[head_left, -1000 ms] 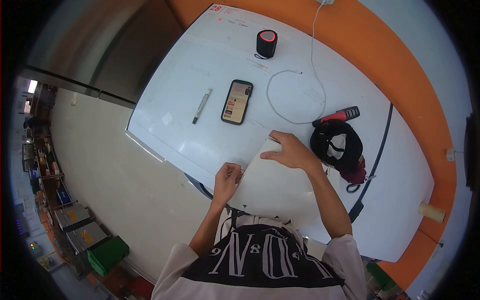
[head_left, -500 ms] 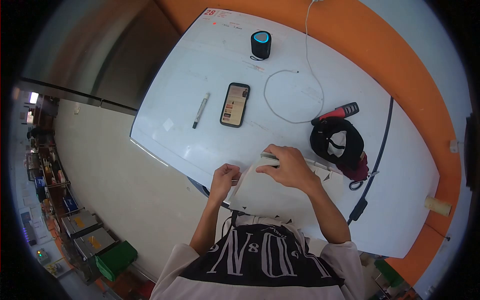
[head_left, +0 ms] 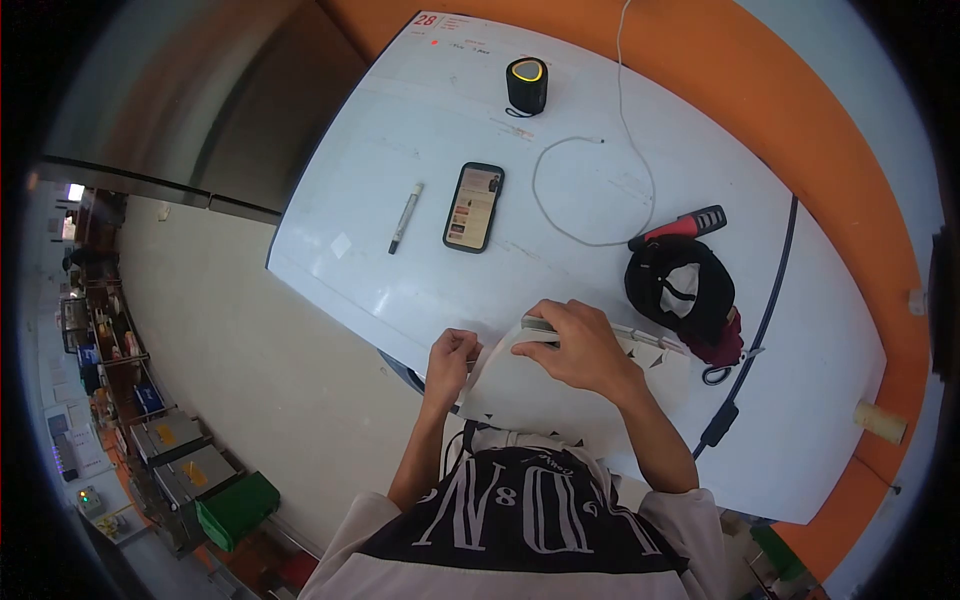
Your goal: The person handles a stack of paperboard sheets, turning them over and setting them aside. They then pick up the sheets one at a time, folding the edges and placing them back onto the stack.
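A large pale sheet (head_left: pixel 540 390) with small dark triangular marks lies at the table's near edge, its left side curled up. My right hand (head_left: pixel 580 345) is closed over its upper edge, gripping a small grey-and-white object (head_left: pixel 540 324) between thumb and fingers. The palm hides most of that object, so its kind does not show. My left hand (head_left: pixel 453 360) is in a pinch at the sheet's left edge, with the fingertips turned inward. What exactly sits between them is too small to tell apart from the sheet's edge.
On the white table (head_left: pixel 350 310) are a marker (head_left: pixel 406 218), a phone (head_left: pixel 474 208), a speaker (head_left: pixel 526 87) and a white cable (head_left: pixel 535 190). To the right lie a black cap (head_left: pixel 640 275), a red-and-black tool handle (head_left: pixel 685 226), scissors (head_left: pixel 716 376) and a black cord (head_left: pixel 765 300).
The speaker's light ring has turned from blue to yellow. The view has shifted slightly. Both hands keep nearly the same places and grips on the sheet.
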{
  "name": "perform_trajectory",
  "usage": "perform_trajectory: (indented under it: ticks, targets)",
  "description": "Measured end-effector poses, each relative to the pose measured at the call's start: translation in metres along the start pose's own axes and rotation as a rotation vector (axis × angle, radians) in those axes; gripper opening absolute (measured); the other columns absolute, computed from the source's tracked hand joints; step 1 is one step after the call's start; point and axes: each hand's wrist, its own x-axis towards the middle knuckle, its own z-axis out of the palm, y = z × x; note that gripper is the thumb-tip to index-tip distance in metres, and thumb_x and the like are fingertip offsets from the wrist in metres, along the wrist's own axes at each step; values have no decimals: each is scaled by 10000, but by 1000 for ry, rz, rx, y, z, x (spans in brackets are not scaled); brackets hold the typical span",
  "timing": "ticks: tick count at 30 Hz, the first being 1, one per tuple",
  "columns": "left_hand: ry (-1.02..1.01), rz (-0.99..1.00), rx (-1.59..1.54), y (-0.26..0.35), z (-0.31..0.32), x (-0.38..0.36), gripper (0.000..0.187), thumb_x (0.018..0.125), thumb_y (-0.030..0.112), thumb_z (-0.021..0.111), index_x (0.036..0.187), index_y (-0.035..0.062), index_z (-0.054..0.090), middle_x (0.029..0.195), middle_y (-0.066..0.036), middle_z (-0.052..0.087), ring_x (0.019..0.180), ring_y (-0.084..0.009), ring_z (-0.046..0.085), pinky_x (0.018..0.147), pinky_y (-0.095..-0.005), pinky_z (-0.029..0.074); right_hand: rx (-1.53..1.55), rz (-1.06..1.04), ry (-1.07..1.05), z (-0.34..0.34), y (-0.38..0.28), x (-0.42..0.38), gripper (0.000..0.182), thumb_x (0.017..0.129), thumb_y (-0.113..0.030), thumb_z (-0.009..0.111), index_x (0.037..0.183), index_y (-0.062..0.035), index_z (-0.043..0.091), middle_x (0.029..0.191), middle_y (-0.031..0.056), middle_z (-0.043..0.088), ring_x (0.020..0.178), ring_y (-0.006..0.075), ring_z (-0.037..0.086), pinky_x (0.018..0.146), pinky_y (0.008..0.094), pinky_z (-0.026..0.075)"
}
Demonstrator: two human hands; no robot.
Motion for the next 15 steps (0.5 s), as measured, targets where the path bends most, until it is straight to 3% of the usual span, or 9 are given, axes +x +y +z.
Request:
perform_trajectory:
  ticks: [4, 7, 9, 10, 12, 13, 15]
  targets:
    - [4, 23, 104, -13, -5, 6, 184, 1058, 186, 617, 1105, 11, 583, 921, -80, 680, 767, -141, 653, 712, -274, 541, -7, -9, 0, 1, 3, -1, 418, 873, -351, 812, 1097, -21, 688, 904, 201, 740, 904, 407, 691, 824, 498, 525]
    - [1, -21, 55, -10, -5, 4, 206, 1079, 194, 581, 1148, 2, 558, 925, -119, 690, 791, -196, 704, 699, -300, 573, -4, -9, 1, 1, 5, -2, 426, 866, -353, 819, 1095, -19, 686, 914, 197, 739, 904, 406, 691, 820, 489, 529]
    - [128, -67, -96, 3, -12, 1, 244, 1091, 210, 555, 1197, -8, 525, 980, -180, 714, 853, -280, 757, 700, -350, 617, 22, -10, 16, -4, 7, -6, 435, 862, -358, 823, 1097, -20, 685, 926, 198, 739, 902, 406, 690, 820, 485, 531]
    - [125, -69, -95, 7, -20, 4, 244, 1091, 210, 555, 1197, -8, 525, 980, -180, 714, 853, -280, 757, 700, -350, 617, 44, -12, 34, -7, 8, -7, 443, 859, -363, 826, 1099, -20, 683, 937, 199, 738, 900, 407, 688, 821, 481, 533]
    - [134, 5, -54, 13, -43, 10, 271, 1102, 230, 531, 1225, -10, 497, 1056, -235, 721, 891, -340, 776, 701, -384, 643, 48, 39, 27, -12, 10, -7, 449, 855, -364, 829, 1103, -20, 683, 955, 204, 740, 918, 407, 693, 831, 477, 536]
    - [81, 57, -27, 18, -51, 15, 268, 1102, 241, 547, 1190, -12, 530, 1173, -250, 706, 962, -332, 766, 754, -388, 645, 50, 79, 15, -15, 12, -5, 454, 851, -365, 832, 1108, -21, 683, 973, 209, 741, 935, 407, 697, 841, 472, 539]
    - [71, 174, 44, 28, -49, 30, 235, 1092, 220, 570, 1154, -7, 560, 1237, -235, 687, 1037, -320, 746, 783, -402, 642, 47, 84, 21, -11, 24, 4, 477, 835, -357, 857, 1112, -7, 687, 1002, 214, 744, 961, 410, 701, 850, 466, 544]
